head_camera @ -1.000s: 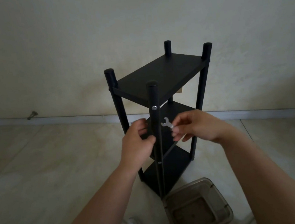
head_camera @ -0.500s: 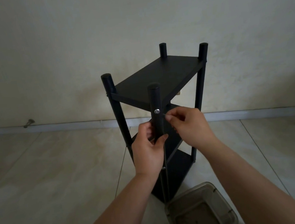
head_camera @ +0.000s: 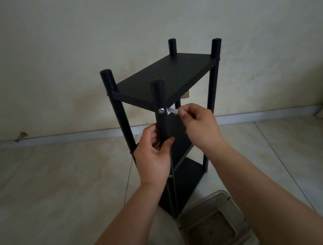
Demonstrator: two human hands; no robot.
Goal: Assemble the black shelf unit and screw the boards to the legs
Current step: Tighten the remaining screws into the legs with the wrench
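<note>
Shelf (head_camera: 163, 73) stands assembled, frame centre. Left hand (head_camera: 154, 157) grips leg (head_camera: 162, 126); right hand (head_camera: 199, 126) pinches wrench (head_camera: 172, 111) beside top screw (head_camera: 161, 111). Likely final tightening left.

Shelf unit (head_camera: 163, 75): black, upright on tiled floor (head_camera: 43, 186), three boards.
Left hand (head_camera: 153, 153): grips the near leg (head_camera: 159, 94).
Right hand (head_camera: 199, 126): pinches small silver wrench (head_camera: 172, 110) beside the screw (head_camera: 161, 111).
Plastic container (head_camera: 214, 227): at the base.

Count: 1 black shelf unit (head_camera: 163, 75) with 4 legs and 3 boards; 3 screws visible on the legs; 1 small wrench (head_camera: 172, 110); 1 clear plastic tub (head_camera: 213, 227); 2 hands.
</note>
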